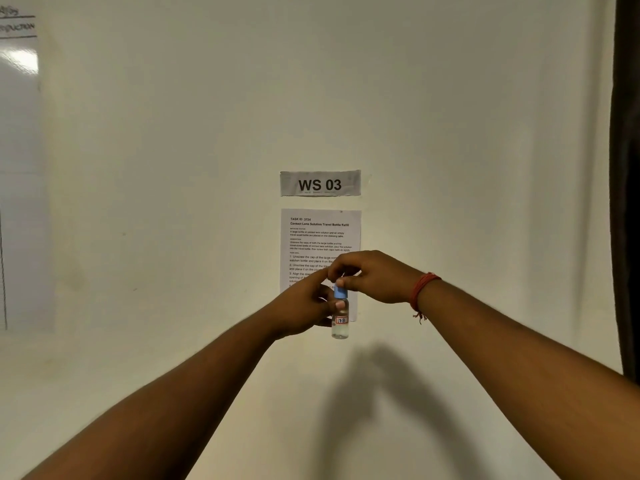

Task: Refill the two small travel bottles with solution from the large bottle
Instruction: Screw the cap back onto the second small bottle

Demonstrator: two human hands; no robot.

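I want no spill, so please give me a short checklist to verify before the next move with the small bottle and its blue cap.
1. Left hand holds the small bottle by its body: ok.
2. Right hand pinches the blue cap from above: ok.
3. Bottle is upright: ok.
4. Cap fully tight or loose: cannot tell.
5. Liquid level in the bottle: cannot tell, the clear body is too small to read.
6. Large bottle within reach: cannot tell, not in view.

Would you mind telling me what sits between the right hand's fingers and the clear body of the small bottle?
The blue cap. In the head view, the right hand pinches it from above, while the left hand holds the small bottle below.
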